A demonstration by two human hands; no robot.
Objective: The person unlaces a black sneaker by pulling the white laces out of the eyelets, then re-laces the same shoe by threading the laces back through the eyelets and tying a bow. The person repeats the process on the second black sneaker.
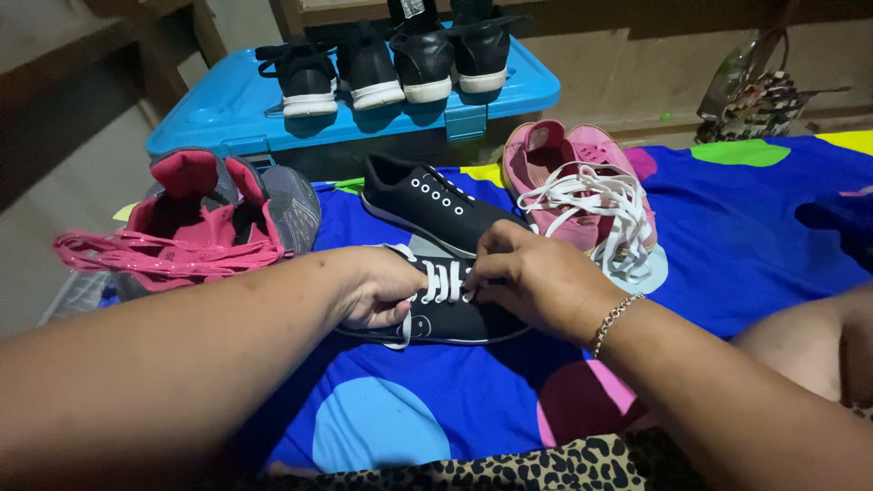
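Both hands' grip, left hand [377, 289] and right hand [527, 277], pinches the soft white lace [443, 280] of the light, pliable black canvas sneaker [455, 314] lying just before its unlaced twin [427, 202], best handled at the lace ends.

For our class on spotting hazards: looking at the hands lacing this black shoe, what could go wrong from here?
1. The loose lace end hanging below the left hand might slip back out of its eyelet.
2. The right hand sits close to the pink shoes' white laces, which could snag or tangle.
3. Dim light may make it easy to skip an eyelet on the black shoe.
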